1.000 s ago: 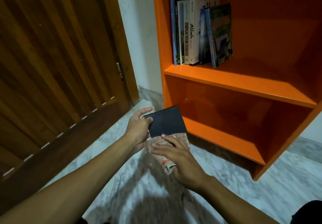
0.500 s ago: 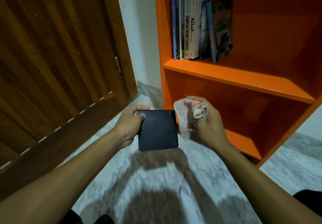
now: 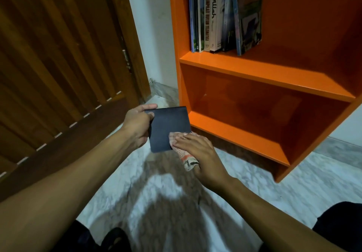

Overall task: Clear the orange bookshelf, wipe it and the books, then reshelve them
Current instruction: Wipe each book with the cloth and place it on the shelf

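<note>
You hold one dark book (image 3: 170,128) in front of you, above the marble floor (image 3: 254,189), just before the lower left corner of the orange bookshelf (image 3: 262,73). Your left hand (image 3: 137,126) grips the book at its left edge: the thumb lies on top near the far corner and the fingers are curled under it. Your right hand (image 3: 197,149) lies flat, palm down, with straight fingers pressing one cloth (image 3: 182,149) on the near right part of the cover. A bunched end of the cloth sticks out under the thumb side of the hand. Both forearms reach forward and come together at the book.

The bookshelf shows two boards. On the upper board about six books (image 3: 225,16) stand upright against the left wall; the outermost one leans a little to the left, and the exact number is hard to tell. The lower board carries nothing visible. One wooden door (image 3: 58,55) stands at the left.
</note>
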A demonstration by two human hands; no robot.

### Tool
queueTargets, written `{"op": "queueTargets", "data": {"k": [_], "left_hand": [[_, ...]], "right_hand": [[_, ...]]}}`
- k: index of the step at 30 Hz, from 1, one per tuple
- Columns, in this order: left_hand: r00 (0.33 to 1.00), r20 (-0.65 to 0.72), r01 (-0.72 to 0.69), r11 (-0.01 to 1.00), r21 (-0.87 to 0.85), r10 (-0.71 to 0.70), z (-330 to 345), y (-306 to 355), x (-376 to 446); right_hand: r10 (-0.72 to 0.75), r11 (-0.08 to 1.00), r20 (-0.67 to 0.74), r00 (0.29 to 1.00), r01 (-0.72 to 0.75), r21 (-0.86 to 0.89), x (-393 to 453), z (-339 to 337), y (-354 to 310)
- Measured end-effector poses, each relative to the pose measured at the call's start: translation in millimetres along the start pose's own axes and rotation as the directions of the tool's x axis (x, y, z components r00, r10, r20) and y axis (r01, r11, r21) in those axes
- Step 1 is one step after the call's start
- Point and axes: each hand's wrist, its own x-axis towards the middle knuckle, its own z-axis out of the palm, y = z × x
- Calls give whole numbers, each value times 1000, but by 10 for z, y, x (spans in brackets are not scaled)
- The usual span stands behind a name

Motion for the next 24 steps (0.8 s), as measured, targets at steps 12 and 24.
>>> {"op": "queueTargets", "data": {"k": [12,24], "left_hand": [[992,41,-122,985,122,117,-26,87,-136],[972,225,-101,982,159,63,229,-44,-224]], "right_hand": [[659,716,454,600,-685,-134,-306,373,463],[923,339,339,182,-802,-492,-1015,832,1317]]}}
